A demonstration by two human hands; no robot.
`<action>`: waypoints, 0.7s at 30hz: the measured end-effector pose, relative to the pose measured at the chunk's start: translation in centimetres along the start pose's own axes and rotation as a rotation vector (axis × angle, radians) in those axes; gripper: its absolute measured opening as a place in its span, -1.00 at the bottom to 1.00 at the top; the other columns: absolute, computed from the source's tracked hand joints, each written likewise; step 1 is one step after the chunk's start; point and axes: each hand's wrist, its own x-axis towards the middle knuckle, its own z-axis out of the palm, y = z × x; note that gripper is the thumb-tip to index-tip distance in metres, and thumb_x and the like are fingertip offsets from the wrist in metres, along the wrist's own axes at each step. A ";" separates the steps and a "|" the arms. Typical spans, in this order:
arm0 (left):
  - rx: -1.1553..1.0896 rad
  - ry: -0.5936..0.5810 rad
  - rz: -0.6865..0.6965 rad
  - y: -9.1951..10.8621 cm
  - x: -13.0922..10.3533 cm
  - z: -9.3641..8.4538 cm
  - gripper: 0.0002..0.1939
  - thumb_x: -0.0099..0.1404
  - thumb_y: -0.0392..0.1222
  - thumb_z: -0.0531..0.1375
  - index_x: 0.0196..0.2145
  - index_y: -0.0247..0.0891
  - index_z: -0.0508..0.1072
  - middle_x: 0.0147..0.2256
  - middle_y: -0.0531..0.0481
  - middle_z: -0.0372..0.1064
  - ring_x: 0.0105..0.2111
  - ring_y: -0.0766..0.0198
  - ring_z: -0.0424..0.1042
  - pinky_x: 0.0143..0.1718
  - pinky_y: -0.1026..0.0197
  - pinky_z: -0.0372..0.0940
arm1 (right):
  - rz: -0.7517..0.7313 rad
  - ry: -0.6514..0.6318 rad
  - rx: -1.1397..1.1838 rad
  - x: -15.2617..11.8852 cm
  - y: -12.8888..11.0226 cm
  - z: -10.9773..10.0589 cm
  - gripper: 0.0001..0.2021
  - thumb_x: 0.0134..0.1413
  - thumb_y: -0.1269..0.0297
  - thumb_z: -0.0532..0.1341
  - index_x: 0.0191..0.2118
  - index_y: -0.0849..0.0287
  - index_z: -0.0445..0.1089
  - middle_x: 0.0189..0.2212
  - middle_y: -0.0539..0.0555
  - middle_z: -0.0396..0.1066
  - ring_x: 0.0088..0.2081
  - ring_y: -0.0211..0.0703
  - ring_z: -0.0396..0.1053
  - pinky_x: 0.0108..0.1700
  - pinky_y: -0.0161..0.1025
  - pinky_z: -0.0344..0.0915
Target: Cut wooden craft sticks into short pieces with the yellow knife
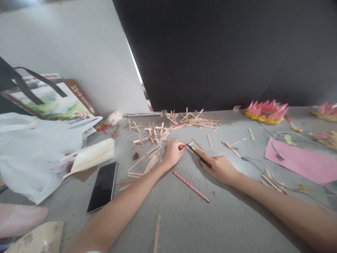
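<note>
In the middle of the table, my left hand (pixel 173 153) is closed in a pinch, and a pale wooden craft stick (pixel 191 144) pokes out by its fingertips. What lies inside the pinch is mostly hidden. Just to its right, my right hand (pixel 219 167) is wrapped round a slim black-and-yellow utility knife (pixel 199 155), whose tip points at the left fingertips. Below both hands a red-and-white patterned pencil (pixel 191 186) lies slanted. Loose craft sticks (pixel 152 162) lie beside the left forearm, and star-like assemblies of sticks (pixel 155 133) stand behind it.
A black phone (pixel 102 187) and white plastic bag (pixel 39 151) lie left, before a printed carrier bag (pixel 52 100). A stick pile (pixel 202 121) lies at the back. Right are pink-and-yellow folded-paper flowers (pixel 267 112), pink paper (pixel 297 160) and a cable (pixel 275 142). One stick (pixel 157 233) lies in front.
</note>
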 end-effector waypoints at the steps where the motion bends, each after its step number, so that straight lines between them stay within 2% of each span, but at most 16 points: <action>1: 0.001 -0.002 0.001 0.0 0.0 -0.1 -0.92 0.27 -0.37 0.34 -0.33 -0.25 0.63 -0.41 0.00 0.54 -0.39 0.27 0.47 -0.21 0.23 0.29 | 0.003 -0.004 0.003 0.0 0.0 -0.1 -0.43 0.44 0.23 0.04 0.49 0.13 0.10 -0.58 0.02 0.54 -0.62 -0.17 0.45 -0.50 -0.34 0.07; 7: -0.027 -0.122 0.029 0.6 -0.1 -0.4 -0.93 0.32 -0.31 0.33 -0.31 -0.21 0.63 -0.36 0.00 0.53 -0.35 0.26 0.47 -0.18 0.22 0.29 | 0.000 -0.019 0.032 0.0 -0.1 -0.3 -0.44 0.44 0.21 0.01 0.47 0.14 0.14 -0.55 0.05 0.56 -0.60 -0.15 0.45 -0.49 -0.31 0.11; 11: 0.032 -0.053 0.000 0.7 0.0 -0.3 -0.92 0.28 -0.34 0.36 -0.36 -0.21 0.63 -0.41 0.01 0.55 -0.34 0.24 0.49 -0.07 0.16 0.26 | 0.007 -0.027 0.030 0.1 -0.1 -0.4 -0.43 0.44 0.22 0.02 0.48 0.13 0.11 -0.55 0.04 0.56 -0.60 -0.15 0.45 -0.49 -0.31 0.08; 18: 0.001 0.019 -0.066 0.1 0.2 0.0 -0.93 0.25 -0.34 0.37 -0.37 -0.22 0.65 -0.42 0.00 0.57 -0.41 0.26 0.47 -0.21 0.21 0.27 | 0.022 -0.045 0.051 0.1 -0.1 -0.4 -0.43 0.46 0.20 0.01 0.50 0.07 0.05 -0.55 -0.02 0.54 -0.60 -0.18 0.45 -0.49 -0.32 0.05; 21: 0.000 -0.022 -0.045 0.3 0.1 -0.1 -0.94 0.27 -0.33 0.37 -0.36 -0.22 0.65 -0.41 0.00 0.57 -0.39 0.26 0.47 -0.19 0.22 0.28 | 0.018 -0.036 0.051 0.0 -0.2 -0.5 -0.43 0.45 0.21 0.02 0.49 0.09 0.08 -0.55 -0.01 0.55 -0.60 -0.19 0.45 -0.49 -0.32 0.04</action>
